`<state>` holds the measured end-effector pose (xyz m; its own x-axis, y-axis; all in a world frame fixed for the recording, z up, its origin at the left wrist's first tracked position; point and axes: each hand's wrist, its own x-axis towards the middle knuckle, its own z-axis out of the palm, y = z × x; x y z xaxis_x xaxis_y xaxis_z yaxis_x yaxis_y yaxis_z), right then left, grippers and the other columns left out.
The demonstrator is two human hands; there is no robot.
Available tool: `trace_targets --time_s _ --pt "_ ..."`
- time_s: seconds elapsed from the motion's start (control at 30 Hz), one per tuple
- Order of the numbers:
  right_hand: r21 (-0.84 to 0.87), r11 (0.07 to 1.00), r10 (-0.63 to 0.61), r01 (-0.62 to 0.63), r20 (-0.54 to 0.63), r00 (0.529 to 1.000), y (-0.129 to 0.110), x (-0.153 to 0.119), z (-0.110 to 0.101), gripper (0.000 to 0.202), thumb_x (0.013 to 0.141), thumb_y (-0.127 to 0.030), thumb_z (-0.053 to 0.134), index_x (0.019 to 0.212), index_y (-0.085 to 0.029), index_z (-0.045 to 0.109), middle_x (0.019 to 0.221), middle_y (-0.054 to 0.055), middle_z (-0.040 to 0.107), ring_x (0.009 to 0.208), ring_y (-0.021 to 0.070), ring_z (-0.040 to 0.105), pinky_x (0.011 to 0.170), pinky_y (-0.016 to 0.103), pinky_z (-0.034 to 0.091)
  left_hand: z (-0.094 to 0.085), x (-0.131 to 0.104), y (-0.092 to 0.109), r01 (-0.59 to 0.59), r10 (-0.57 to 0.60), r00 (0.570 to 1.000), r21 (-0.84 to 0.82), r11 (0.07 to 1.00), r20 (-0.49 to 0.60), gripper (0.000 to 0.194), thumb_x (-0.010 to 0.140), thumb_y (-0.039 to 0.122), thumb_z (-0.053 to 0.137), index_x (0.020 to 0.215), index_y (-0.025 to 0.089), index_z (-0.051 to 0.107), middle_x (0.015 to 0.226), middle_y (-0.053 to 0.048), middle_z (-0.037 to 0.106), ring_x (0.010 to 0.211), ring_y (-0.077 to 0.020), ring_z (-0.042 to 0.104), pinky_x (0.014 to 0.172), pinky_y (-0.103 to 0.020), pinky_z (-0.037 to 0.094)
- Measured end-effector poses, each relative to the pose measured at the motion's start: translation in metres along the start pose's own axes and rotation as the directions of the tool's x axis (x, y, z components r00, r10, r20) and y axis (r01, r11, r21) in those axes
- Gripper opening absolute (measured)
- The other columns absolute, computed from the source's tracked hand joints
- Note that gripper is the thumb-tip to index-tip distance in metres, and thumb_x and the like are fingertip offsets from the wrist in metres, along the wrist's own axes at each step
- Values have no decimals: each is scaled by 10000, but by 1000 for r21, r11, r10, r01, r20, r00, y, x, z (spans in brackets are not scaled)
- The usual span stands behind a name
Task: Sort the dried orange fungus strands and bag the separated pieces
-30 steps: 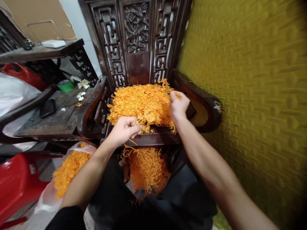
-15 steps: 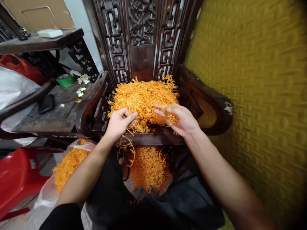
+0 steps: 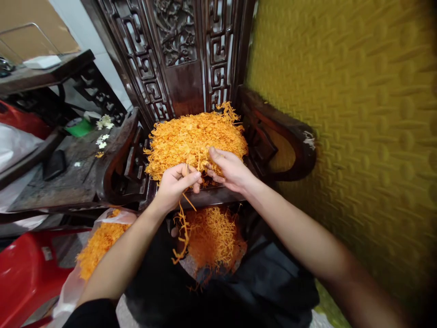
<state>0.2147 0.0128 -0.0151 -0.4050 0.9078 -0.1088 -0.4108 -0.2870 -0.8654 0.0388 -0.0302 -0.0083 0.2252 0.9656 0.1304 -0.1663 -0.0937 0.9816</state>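
1. Here's our left hand (image 3: 180, 183), thumb and fingers pinched on thin, stringy orange stems (image 3: 186, 225), a branching length hanging below.
2. Right hand (image 3: 229, 171) just beside it, thumb and fingers apart; whether it grips any orange bits, we can't tell.
3. Behind both, we've got the frilly orange heap (image 3: 196, 132), piled on the dark, carved wooden chair (image 3: 186, 89).
4. Below the seat, we see an orange tangle (image 3: 220, 237).
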Motion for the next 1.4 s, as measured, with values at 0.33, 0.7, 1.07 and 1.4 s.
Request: trace_targets --time_s 0.33,0.7,1.07,1.4 --pt "14 983 -155 184 -479 864 -37 24 -32 189 805 -226 750 814 -169 570 731 -21 602 472 42 509 346 140 215 -6 -7 12 67 -26 992 -336 939 125 366 775 225 726 524 165 467 417 25 451 357 -66 363 443 -245 272" --pt "-198 980 -7 33 128 992 2 -12 11 424 798 -455 822 1119 -206 702 587 -47 554 441 88 437 391 219 207 -12 -1 7 39 -60 995 -241 970 -80 470 672 279 777 531 180 339 456 32 463 358 -60 356 442 -264 274" --pt "-211 924 -375 320 -324 868 -26 17 -44 494 744 -581 842 850 -235 506 959 38 696 559 95 567 396 210 252 -18 -14 21 -28 24 1000 -229 973 -17 595 651 270 814 468 165 258 377 42 342 344 -42 292 415 -229 257" --pt "-187 979 -62 82 108 992 -8 -9 5 517 726 -641 863 796 -214 578 534 -75 444 414 48 339 363 219 161 -10 -12 12 66 -38 992 -242 968 119 615 688 290 837 491 164 268 414 40 393 339 -45 341 428 -234 290"
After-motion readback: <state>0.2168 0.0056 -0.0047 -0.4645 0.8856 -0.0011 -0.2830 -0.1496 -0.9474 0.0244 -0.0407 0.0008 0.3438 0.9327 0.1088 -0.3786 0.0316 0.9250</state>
